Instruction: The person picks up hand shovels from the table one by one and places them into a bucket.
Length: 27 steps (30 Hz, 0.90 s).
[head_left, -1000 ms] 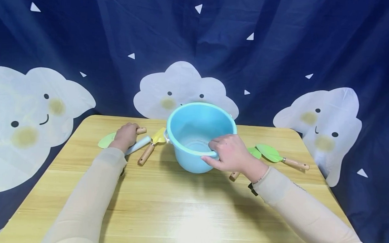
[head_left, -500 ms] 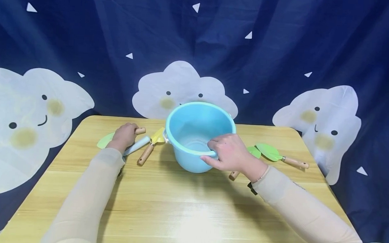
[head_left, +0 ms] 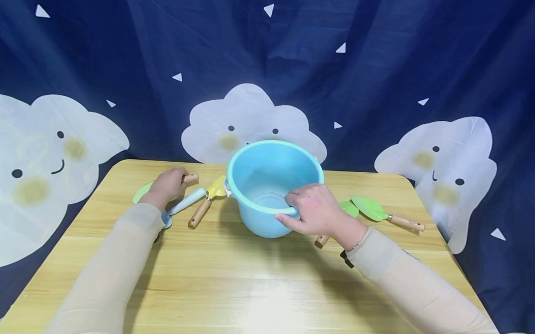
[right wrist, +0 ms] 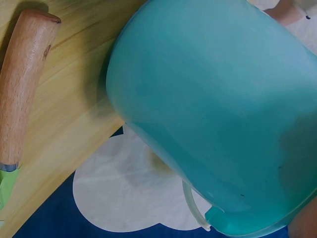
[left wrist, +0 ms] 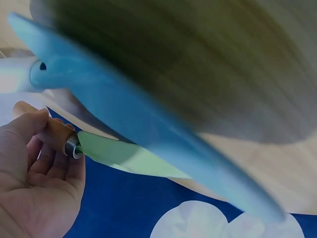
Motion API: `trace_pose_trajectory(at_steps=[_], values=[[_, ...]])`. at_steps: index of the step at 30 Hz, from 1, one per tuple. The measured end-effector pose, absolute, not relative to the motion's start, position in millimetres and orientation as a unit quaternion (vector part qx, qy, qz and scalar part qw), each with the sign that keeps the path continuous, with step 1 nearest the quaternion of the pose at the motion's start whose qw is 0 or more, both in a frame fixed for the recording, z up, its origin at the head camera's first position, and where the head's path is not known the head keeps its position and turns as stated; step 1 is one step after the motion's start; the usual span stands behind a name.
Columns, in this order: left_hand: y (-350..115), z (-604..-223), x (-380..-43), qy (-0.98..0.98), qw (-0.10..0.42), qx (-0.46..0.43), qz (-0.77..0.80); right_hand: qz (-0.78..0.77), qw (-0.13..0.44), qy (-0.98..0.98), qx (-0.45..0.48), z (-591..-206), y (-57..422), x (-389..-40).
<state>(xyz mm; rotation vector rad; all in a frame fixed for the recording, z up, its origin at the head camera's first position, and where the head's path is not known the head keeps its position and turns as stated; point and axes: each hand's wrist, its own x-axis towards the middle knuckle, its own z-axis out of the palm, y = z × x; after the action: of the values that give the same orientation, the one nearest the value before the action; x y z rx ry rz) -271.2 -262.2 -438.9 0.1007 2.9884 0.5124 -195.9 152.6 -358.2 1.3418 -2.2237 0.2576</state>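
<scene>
My left hand [head_left: 164,187] is at the back left of the table, its thumb and fingers round the wooden handle of a pale green hand trowel [left wrist: 124,154]. Part of that trowel's blade is hidden behind the hand in the head view. Just in front lies a light blue toy shovel [head_left: 188,201], whose blade fills much of the left wrist view. With my right hand [head_left: 316,208] I grip the near right rim of a light blue bucket [head_left: 263,221], thumb outside and fingers over the inside. The bucket stands upright, with nothing visible in it.
A yellow hand fork or trowel with a wooden handle [head_left: 200,213] lies left of the bucket. Two green trowels lie at right, one in the open [head_left: 369,209], the other [head_left: 350,209] partly behind my right hand. Behind the wooden table [head_left: 228,283] hangs a blue cloud-print curtain [head_left: 271,49].
My left hand has shifted slightly left with the green trowel's handle, and more of the blue shovel's blade shows beside the wrist. The right hand and bucket stay put.
</scene>
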Motion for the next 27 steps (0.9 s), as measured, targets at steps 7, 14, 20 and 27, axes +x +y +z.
trace_pose_trajectory(at_steps=[7, 14, 20, 27], values=[[-263.9, -433.7, -270.5, 0.982, 0.056, 0.036, 0.177, 0.092, 0.257, -0.824, 0.496, -357.5, 152.9, -195.6], [-263.6, -431.0, -270.4, 0.983, 0.055, 0.033, 0.173, 0.091, 0.255, -0.825, 0.496, -357.2, 153.5, -195.4], [-264.9, -430.8, -271.6, 0.983, 0.04, 0.042, 0.176, 0.097, 0.262, -0.822, 0.495, -357.2, 154.3, -195.4], [-272.5, -426.1, -268.3, 0.981, 0.027, 0.055, 0.182, 0.094, 0.261, -0.824, 0.495, -358.5, 153.6, -196.6]])
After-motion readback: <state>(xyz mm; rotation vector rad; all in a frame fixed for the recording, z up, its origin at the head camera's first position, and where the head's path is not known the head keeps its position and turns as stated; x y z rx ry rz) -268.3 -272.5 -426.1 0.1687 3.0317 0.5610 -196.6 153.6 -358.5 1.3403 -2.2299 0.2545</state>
